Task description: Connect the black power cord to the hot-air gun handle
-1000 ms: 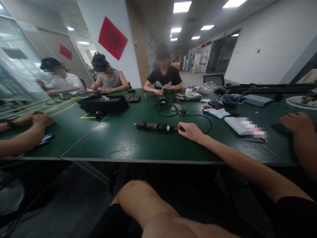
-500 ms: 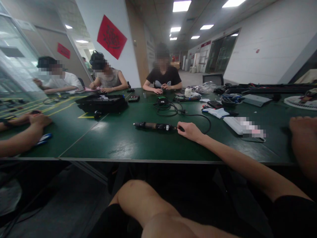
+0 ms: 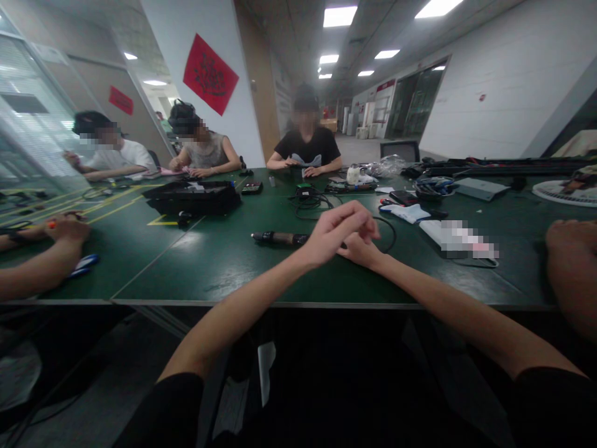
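An electric screwdriver [image 3: 282, 238] lies on its side on the green table, its bit end pointing left. My right hand [image 3: 361, 251] rests at the tail end of the tool, fingers closed on the cable plug there; the plug itself is hidden behind my left hand. The black cable [image 3: 394, 231] curves away behind my right hand. My left hand [image 3: 338, 231] is raised in front of the screwdriver's rear part and overlaps my right hand in the view. Its fingers are loosely bent and partly apart, with nothing seen in them. Whether the two hands touch, I cannot tell.
A black open case [image 3: 193, 199] stands at the left back. Coiled cable [image 3: 310, 194], a white box [image 3: 436, 236], gloves [image 3: 405, 213] and a basket of wires [image 3: 435, 186] lie behind and right. Other people's hands [image 3: 68, 229] rest at both sides; several co-workers sit around.
My left arm has come up from below the table edge, bringing my left hand over the tool's tail end. My right hand stays in place. The screwdriver has not visibly moved.
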`<move>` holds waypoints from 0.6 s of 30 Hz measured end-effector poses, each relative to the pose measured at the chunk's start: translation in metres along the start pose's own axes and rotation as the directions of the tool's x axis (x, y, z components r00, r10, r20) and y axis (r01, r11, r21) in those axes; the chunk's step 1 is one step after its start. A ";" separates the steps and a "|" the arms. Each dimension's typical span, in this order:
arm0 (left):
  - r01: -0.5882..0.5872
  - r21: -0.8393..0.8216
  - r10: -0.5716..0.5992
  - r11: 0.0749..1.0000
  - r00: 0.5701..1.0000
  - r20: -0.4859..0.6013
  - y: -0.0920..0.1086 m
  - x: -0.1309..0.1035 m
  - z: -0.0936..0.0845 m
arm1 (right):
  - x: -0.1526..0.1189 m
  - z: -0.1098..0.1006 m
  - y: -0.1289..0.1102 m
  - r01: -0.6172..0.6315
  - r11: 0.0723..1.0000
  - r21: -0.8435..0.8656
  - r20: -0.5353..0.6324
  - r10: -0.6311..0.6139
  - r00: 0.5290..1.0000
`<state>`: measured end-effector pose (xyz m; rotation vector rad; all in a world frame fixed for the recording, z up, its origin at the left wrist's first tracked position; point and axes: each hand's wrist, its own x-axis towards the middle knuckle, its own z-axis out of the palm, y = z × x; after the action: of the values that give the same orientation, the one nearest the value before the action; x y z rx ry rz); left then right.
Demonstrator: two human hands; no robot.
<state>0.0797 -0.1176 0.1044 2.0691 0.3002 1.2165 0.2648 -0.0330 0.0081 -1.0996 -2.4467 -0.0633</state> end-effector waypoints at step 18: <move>-0.247 0.881 -0.202 0.404 0.915 0.350 -0.132 -0.038 -0.073 | 0.000 0.007 0.002 0.061 0.998 -0.021 -0.036 -0.062 0.997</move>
<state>0.0178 -0.0087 0.0125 3.2349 0.9180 0.5458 0.2638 -0.0301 0.0015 -1.0230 -2.4521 -0.1266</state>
